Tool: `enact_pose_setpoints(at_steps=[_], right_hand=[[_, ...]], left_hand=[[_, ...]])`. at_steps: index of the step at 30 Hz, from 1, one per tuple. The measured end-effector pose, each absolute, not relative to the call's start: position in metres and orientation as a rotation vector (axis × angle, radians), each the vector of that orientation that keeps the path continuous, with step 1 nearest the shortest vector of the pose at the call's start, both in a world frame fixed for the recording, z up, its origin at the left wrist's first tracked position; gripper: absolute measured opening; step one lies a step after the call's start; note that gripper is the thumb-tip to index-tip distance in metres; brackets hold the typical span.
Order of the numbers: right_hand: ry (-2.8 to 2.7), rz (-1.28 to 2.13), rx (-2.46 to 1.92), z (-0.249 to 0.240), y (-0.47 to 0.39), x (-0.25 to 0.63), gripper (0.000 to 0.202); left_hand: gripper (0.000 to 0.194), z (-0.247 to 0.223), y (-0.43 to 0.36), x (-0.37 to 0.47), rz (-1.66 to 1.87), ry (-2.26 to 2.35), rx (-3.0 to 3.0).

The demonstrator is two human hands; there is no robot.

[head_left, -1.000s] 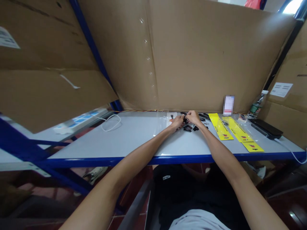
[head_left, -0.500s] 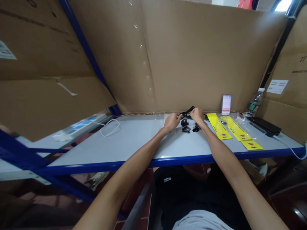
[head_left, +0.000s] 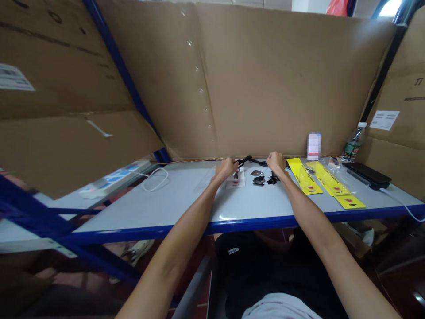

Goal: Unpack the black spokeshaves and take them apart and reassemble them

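My left hand (head_left: pixel 226 167) is closed around one end of a slim black tool-like piece (head_left: pixel 245 160), whose kind I cannot make out. Beneath it a white card (head_left: pixel 239 182) with a red mark lies on the table, a small dark part (head_left: pixel 236 174) over it. To the right, my right hand (head_left: pixel 276 162) has its fingers curled in; what they hold, if anything, is hidden. Another long black piece (head_left: pixel 260 163) lies just left of that hand. Between the hands are small black parts (head_left: pixel 258 180) and a dark flat square (head_left: pixel 256 173).
Yellow packaging cards (head_left: pixel 303 177) lie right of my hands. Behind them a phone (head_left: pixel 314 146) leans on the cardboard (head_left: pixel 252 88). A water bottle (head_left: pixel 353 144) and a black device (head_left: pixel 367 175) with a cable are farther right. A white cable (head_left: pixel 156 188) and a power strip (head_left: pixel 114 179) are left.
My left hand has moved left with the black piece, away from my right hand. The white card and the dark flat square now show. My right hand has hardly moved.
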State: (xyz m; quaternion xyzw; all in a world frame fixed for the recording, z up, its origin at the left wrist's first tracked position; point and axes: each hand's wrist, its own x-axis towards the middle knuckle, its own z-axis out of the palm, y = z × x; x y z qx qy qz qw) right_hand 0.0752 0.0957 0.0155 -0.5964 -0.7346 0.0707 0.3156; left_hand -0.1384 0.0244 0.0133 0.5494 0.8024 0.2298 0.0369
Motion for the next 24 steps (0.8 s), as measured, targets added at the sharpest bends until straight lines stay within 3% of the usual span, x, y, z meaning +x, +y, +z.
enact_pose_setpoints(at_steps=[9, 14, 19, 24], right_hand=[[-1.970, 0.144, -1.551, 0.020, 0.089, 0.082, 0.032], [-2.224, 0.169, -1.421, 0.020, 0.076, 0.069, 0.030], [-2.486, 0.223, -1.236, 0.009, 0.052, 0.042, 0.030], [-2.685, 0.266, -1.016, 0.003, 0.045, 0.034, 0.041]], left_hand=[[0.029, 0.007, 0.018, -0.177, 0.759, 2.664, 1.586], [0.027, 0.011, 0.025, -0.170, 1.249, 2.172, 1.390], [0.033, 0.014, 0.030, -0.152, 1.365, 1.848, 1.318], [0.020, 0.013, 0.029, -0.148, 1.450, 1.673, 1.202]])
